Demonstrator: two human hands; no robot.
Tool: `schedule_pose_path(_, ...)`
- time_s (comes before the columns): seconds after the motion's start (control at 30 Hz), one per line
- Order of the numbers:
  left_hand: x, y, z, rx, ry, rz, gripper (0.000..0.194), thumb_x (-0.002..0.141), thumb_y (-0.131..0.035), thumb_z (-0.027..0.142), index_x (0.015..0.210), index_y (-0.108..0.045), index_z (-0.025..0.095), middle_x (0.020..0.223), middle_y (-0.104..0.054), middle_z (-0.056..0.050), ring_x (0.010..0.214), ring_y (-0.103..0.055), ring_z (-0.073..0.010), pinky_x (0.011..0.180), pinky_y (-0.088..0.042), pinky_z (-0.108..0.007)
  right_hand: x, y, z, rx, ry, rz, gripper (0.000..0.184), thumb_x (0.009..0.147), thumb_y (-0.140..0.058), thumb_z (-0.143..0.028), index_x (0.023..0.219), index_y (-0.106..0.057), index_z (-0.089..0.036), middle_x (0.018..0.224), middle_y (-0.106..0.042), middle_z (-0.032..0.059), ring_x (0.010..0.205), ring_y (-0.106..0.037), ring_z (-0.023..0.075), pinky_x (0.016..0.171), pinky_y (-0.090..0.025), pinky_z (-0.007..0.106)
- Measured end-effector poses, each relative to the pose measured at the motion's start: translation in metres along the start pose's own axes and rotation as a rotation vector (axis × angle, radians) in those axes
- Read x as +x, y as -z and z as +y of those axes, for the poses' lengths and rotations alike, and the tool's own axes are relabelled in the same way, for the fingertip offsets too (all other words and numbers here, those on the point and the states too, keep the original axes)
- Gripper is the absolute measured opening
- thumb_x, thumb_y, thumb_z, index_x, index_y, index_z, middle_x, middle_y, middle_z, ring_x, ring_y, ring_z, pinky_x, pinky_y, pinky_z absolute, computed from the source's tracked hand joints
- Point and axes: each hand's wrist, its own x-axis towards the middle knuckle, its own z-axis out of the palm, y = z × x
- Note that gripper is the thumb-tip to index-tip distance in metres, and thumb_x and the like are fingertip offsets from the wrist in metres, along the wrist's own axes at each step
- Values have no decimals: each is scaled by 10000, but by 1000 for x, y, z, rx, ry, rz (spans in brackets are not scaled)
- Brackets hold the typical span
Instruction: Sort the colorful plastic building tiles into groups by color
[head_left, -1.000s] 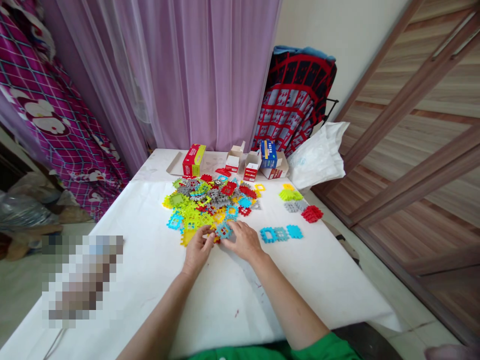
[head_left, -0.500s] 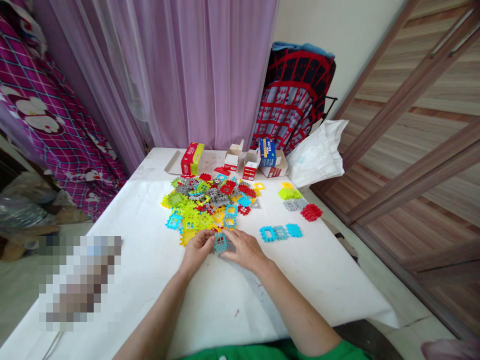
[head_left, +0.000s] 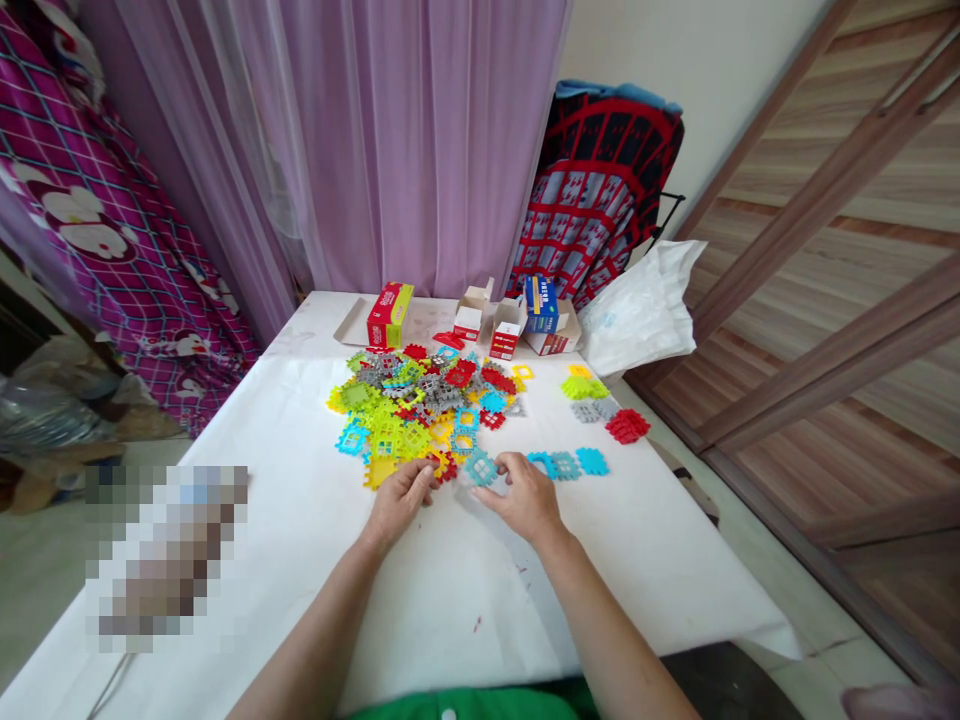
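Observation:
In my right hand (head_left: 527,497) a translucent blue window-patterned building tile (head_left: 481,468) is pinched by its right side between thumb and fingers, just above the table. My left hand (head_left: 405,495) rests at the front of a heap of interlocking plastic tiles (head_left: 386,415), its fingers curled together; whether they hold anything is hidden. A red tile (head_left: 450,466) lies right by the left fingertips. To the right of my right hand is a row of blue tiles (head_left: 566,465), the leftmost partly covered by the hand.
Small stacks of green tiles (head_left: 584,388), grey tiles (head_left: 594,410) and red tiles (head_left: 628,426) lie on the right. Behind the heap stand a red-and-green box (head_left: 389,316), several smaller cartons (head_left: 506,330) and a white plastic bag (head_left: 637,315). A blurred-out object (head_left: 169,560) is at left.
The blue window tile has moved right, away from my left hand, and only my right hand holds it now. My left hand stays by the heap. The view has shifted slightly.

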Motion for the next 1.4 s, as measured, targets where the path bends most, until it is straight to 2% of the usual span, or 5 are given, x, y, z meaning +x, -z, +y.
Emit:
schedule_pose_path(0.2, 1, 0, -4, 39, -55, 36, 475, 758, -564, 609, 895, -668, 166, 655, -654, -12, 506, -569, -116, 511, -476, -245, -13, 33, 72, -174, -377, 261, 404, 732, -576, -610, 865, -575, -229, 817, -659, 18, 719, -605, 183, 627, -401, 278)
schedule_pose_path(0.37, 3, -1, -4, 58, -55, 22, 469, 726, -594, 620, 868, -668, 179, 636, -650, -3, 503, -582, -120, 499, -477, -242, -18, 53, 105, -279, -597, 255, 434, 720, -570, -663, 809, -582, -238, 832, -681, 30, 761, -630, 211, 620, -394, 292)
schedule_pose_path(0.83, 2, -2, -11, 58, -48, 20, 419, 739, -609, 553, 907, -663, 173, 670, -655, -9, 545, -595, -122, 536, -504, -251, -14, 35, 105, -309, -545, 207, 419, 755, -599, -615, 896, -589, -220, 904, -693, 36, 835, -640, 211, 643, -399, 287)
schedule_pose_path(1.1, 3, -2, -11, 60, -52, 21, 428, 730, -615, 562, 896, -667, 172, 663, -656, -7, 536, -584, -118, 536, -502, -255, -30, 39, 113, -195, -476, 192, 178, 821, -546, -394, 831, -594, -223, 833, -690, -2, 728, -614, 155, 633, -381, 262)
schedule_pose_path(1.4, 3, -1, -14, 58, -58, 16, 428, 730, -619, 565, 903, -667, 177, 671, -662, -11, 560, -597, -126, 535, -507, -254, -30, 37, 103, -267, -477, 123, 414, 740, -659, -467, 1059, -560, -223, 964, -664, 31, 908, -615, 208, 708, -422, 296)
